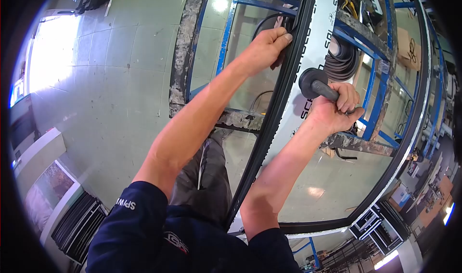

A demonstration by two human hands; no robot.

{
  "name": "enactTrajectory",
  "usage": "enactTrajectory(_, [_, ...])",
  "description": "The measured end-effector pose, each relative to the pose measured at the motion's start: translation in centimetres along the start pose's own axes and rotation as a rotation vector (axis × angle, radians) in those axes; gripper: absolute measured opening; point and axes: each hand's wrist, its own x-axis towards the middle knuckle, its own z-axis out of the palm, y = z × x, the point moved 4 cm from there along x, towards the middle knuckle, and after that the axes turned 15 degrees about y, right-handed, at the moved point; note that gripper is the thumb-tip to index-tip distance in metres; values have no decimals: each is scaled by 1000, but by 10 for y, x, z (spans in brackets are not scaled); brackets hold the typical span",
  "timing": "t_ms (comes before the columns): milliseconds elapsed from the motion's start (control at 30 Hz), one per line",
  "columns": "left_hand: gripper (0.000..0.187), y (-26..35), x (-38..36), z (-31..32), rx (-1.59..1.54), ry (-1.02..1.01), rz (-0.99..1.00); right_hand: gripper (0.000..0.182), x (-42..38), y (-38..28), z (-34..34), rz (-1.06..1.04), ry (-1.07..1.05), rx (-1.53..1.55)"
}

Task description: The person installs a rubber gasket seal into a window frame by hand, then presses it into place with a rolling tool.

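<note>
My left hand is closed, thumb and fingers pinched on the black rubber gasket that runs along the edge of a long window frame profile. That profile is covered in white film with black lettering. My right hand is wrapped round the grey handle of a rubber mallet. The mallet's round black head is over the white film, to the right of the gasket. Part of the gasket under my left fingertips is hidden.
Blue metal trestles with worn, paint-spotted padding stand under the frame. A coil of black gasket and tools show through the frame on the right. Dark profiles are stacked at the lower left, beyond the tiled floor.
</note>
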Motion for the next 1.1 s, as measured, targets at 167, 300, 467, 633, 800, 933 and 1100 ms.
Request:
enactTrajectory(167, [30, -4, 8, -8, -67, -140, -55, 40, 2, -1, -3, 8, 30, 101])
enactTrajectory(300, [26, -2, 11, -15, -84, -263, -130, 17, 1, 6, 0, -31, 145, 118])
enactTrajectory(467, [28, 14, 9, -17, 94, -220, -93, 15, -1, 1, -1, -88, 186, 84])
enactTrajectory(633, [29, 16, 12, -18, 152, -203, -100, 28, -4, -30, -16, -224, 17, -307])
enactTrajectory(800, [25, 22, 13, -16, 291, -126, -5, 42, -30, -81, -2, -381, -97, -820])
enactTrajectory(933, [29, 38, 6, -9, 523, 103, 373, 34, -24, -134, 19, -970, 272, -1164])
enactTrajectory(1100, [25, 42, 11, 0, 716, 212, 509, 9, -23, -159, 23, -1246, -85, -2249])
